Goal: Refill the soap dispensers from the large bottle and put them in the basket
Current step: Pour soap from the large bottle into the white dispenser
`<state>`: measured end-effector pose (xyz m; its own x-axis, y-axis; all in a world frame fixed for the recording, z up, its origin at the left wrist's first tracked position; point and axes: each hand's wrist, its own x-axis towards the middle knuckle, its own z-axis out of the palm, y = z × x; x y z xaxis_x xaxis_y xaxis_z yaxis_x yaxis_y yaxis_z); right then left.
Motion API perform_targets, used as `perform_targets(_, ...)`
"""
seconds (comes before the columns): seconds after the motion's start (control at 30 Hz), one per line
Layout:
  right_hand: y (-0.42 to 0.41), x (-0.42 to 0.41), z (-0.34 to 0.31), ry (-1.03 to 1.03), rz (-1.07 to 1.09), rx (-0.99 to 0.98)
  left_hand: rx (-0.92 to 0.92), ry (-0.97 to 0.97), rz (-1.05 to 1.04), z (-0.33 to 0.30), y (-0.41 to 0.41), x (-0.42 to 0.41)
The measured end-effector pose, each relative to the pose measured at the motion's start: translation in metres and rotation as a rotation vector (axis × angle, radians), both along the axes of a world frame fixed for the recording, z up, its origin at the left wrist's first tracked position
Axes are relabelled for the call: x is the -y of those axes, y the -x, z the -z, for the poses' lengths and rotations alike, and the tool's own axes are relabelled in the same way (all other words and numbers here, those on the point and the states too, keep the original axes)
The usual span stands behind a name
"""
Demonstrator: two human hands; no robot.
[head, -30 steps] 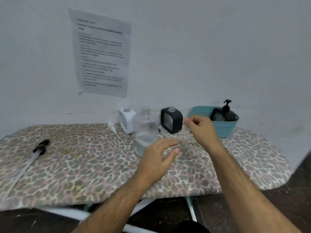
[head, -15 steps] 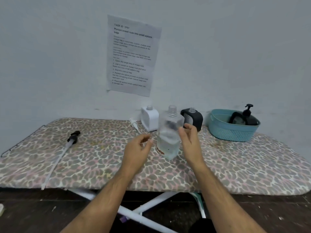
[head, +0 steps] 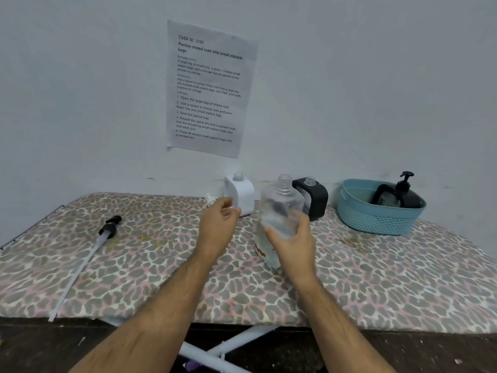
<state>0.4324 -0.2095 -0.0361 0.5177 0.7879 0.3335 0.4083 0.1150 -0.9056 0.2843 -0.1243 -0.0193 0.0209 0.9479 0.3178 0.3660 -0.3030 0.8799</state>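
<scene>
Your right hand grips the large clear bottle around its lower body, fingers curled round the front; the bottle stands uncapped and slightly tilted on the leopard-print worktop. Your left hand hovers just left of the bottle, fingers loosely curled and holding nothing, right in front of the white dispenser. The black dispenser stands directly behind the bottle, also uncapped. Further right, the teal basket already holds a black pump dispenser. A loose pump with its long tube lies well apart on the left.
</scene>
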Motion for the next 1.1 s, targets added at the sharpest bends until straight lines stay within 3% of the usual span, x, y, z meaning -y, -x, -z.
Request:
perform_targets(0.27,-0.019,-0.005,0.006,-0.011,0.144,0.025,-0.057,0.018,-0.08,-0.007,-0.039,-0.05)
perform_targets(0.5,-0.017,-0.011,0.02,-0.013,0.161,0.176,-0.14,0.067,-0.183,0.007,-0.065,-0.083)
perform_targets(0.8,-0.019,-0.015,0.028,-0.026,0.171,0.183,-0.091,0.074,-0.29,0.013,-0.074,-0.093)
perform_targets(1.1,-0.02,-0.013,0.025,0.002,0.126,0.142,0.021,0.084,-0.156,-0.001,-0.063,-0.056)
